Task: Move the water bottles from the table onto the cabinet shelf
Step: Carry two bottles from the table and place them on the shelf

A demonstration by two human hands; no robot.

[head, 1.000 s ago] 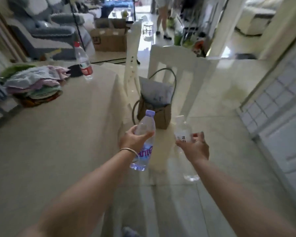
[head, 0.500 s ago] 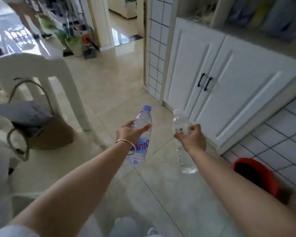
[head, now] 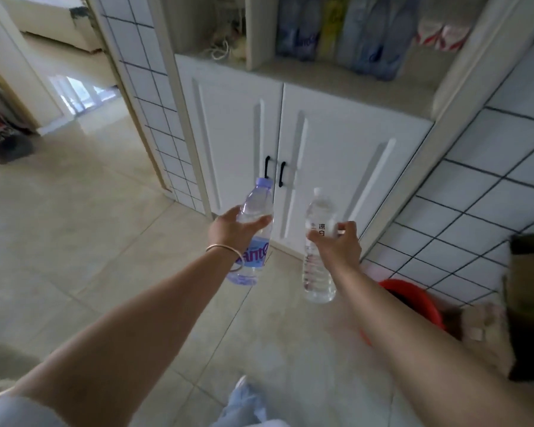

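My left hand (head: 233,229) grips a clear water bottle with a purple cap and purple label (head: 253,257), held upright in front of me. My right hand (head: 339,245) grips a clear bottle with a white cap and white label (head: 318,272), also upright. Both hang in the air before the white cabinet's closed doors (head: 321,155). Above the doors is the open cabinet shelf (head: 346,84), where several blue and yellow bottles (head: 367,32) stand at the back. The table is out of view.
A red basin (head: 413,300) sits on the tiled floor at the lower right, beside a cardboard box (head: 527,303). A tiled pillar (head: 154,112) borders the cabinet on the left, with a doorway beyond it. My leg (head: 244,405) shows at the bottom.
My view has swung from the table and chair round to the cabinet, which now lies straight ahead and closer. Both hands keep their bottles, raised slightly.
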